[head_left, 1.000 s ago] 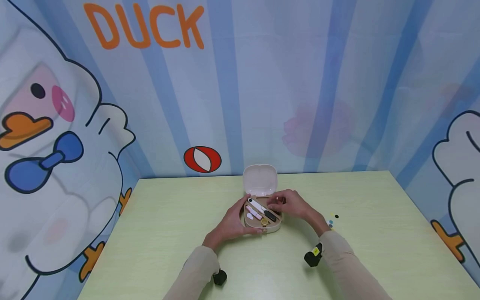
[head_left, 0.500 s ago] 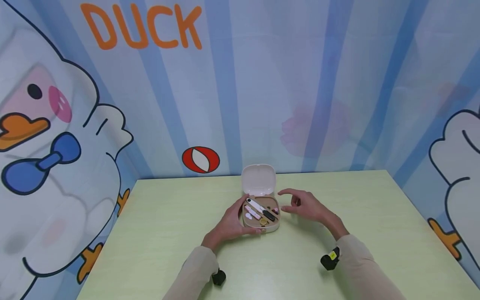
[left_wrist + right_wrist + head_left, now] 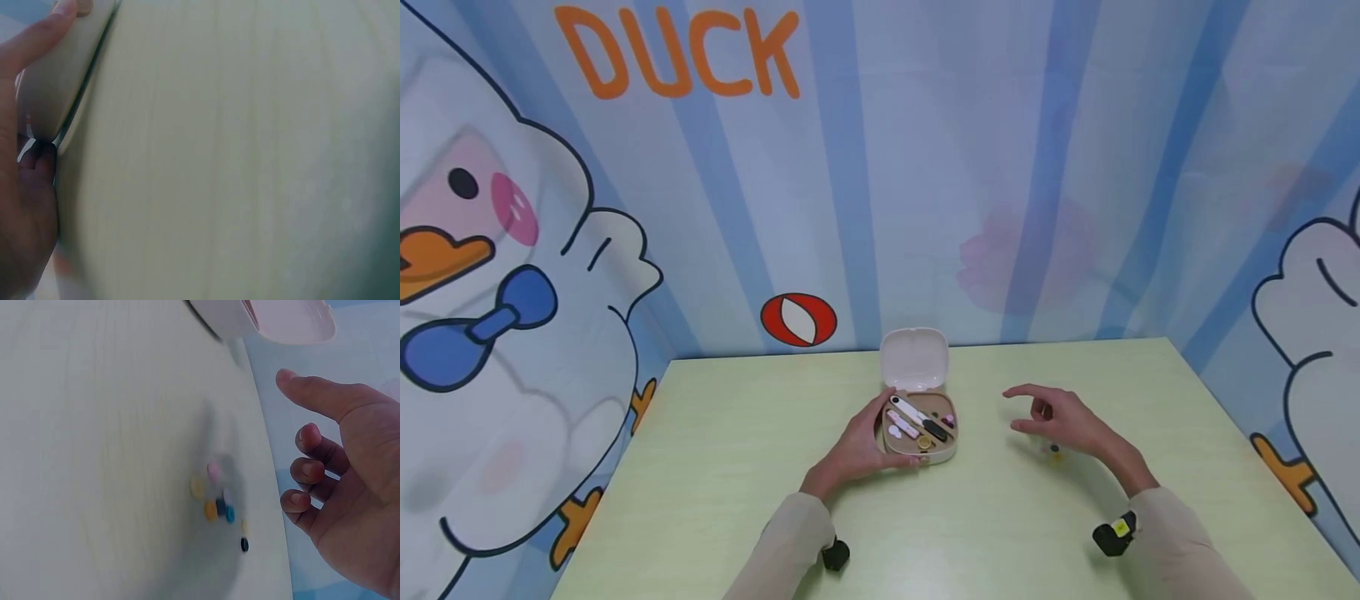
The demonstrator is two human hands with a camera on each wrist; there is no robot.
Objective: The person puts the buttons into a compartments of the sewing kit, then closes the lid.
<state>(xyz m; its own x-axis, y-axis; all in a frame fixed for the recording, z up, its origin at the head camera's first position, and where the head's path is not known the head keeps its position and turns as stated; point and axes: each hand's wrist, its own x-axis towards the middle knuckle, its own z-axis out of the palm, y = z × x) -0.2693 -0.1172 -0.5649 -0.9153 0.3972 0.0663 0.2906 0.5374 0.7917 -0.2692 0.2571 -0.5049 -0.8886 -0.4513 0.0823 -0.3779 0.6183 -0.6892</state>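
My left hand (image 3: 853,447) grips a small box (image 3: 945,456) with rounded corners by its left side, thumb along the front wall. Its pale pink lid (image 3: 914,359) stands raised at the back. Inside the tan insert lie a white tool with a black end (image 3: 919,418), a slim pink piece (image 3: 902,424), a gold ring-like piece (image 3: 924,442) and small dark and pink bits at the right. My right hand (image 3: 1067,418) hovers right of the box, holding nothing, index finger and thumb apart. Several small coloured button-like discs (image 3: 211,510) lie below it on the table.
The pale wood-patterned table (image 3: 760,417) reaches back to a blue striped curtain (image 3: 917,167) with duck drawings. Black wrist cameras hang under both sleeves, close over the table.
My right hand has left the box and moved to the right, over the discs. My left hand keeps its grip on the box, which stays in place on the table.
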